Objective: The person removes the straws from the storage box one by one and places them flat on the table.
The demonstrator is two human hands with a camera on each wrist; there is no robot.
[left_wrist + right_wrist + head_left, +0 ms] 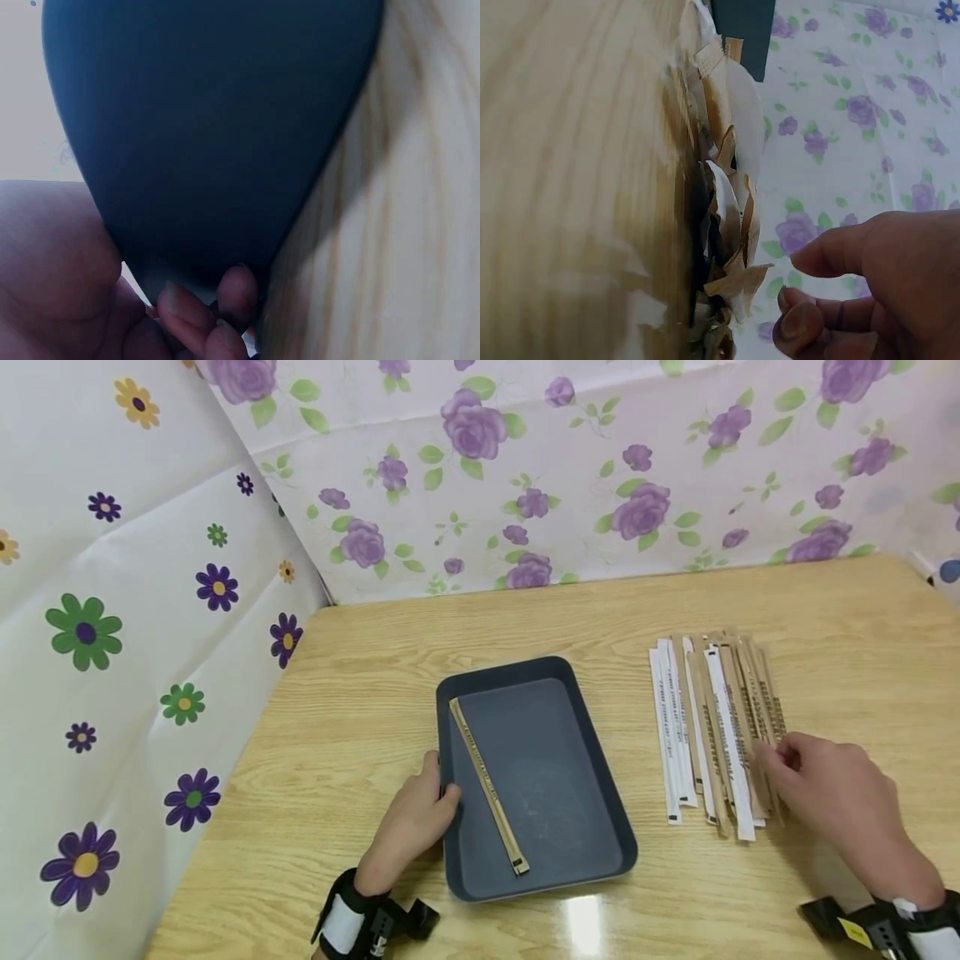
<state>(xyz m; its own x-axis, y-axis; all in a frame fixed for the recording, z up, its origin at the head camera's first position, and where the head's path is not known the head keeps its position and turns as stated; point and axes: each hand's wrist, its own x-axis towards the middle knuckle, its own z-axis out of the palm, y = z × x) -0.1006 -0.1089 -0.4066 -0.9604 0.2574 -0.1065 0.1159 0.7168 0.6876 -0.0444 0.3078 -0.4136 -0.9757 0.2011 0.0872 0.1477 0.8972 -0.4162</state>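
Observation:
A dark grey rectangular tray [540,777] lies on the table, and one long brown paper-wrapped straw [487,785] rests slanted inside it. My left hand [412,814] grips the tray's left side, thumb on the rim; in the left wrist view its fingertips [238,292] curl against the tray's outer wall. To the right lies a loose pile of white and brown paper-wrapped straws [723,735] with printed lettering. By the pile's right edge is my right hand [843,802]. The right wrist view shows a gap between its thumb and bent fingers, with nothing held, beside the wrappers' crimped ends [739,281].
The light wood table [360,693] meets a purple-rose cloth [480,468] at its far edge. Another flowered cloth [135,693] hangs along the left. Black straps with small cameras sit on both wrists.

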